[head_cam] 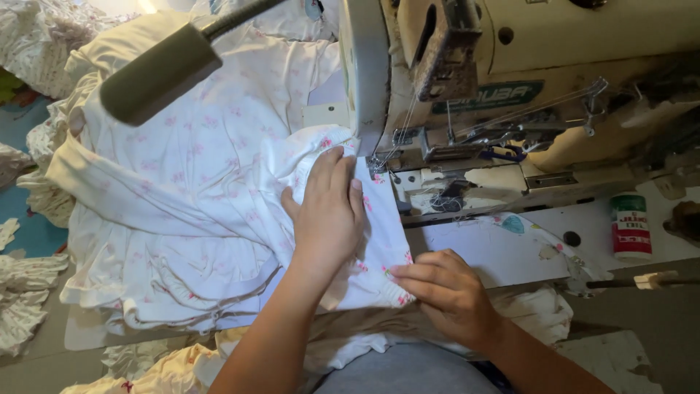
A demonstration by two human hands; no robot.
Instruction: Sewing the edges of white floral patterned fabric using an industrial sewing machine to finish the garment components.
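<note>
Cluttered sewing table — white pink-printed fabric lay spread beneath an industrial sewing machine; left hand pressed flat, open, on it — right hand pinched its near edge.

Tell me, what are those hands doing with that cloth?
A person is working at a sewing machine. Their left hand lies flat on a white cloth with small pink prints, pressing it down right by the needle area. The right hand pinches the cloth's near edge with its fingers. More of the same cloth is heaped to the left, under a lamp.
</note>
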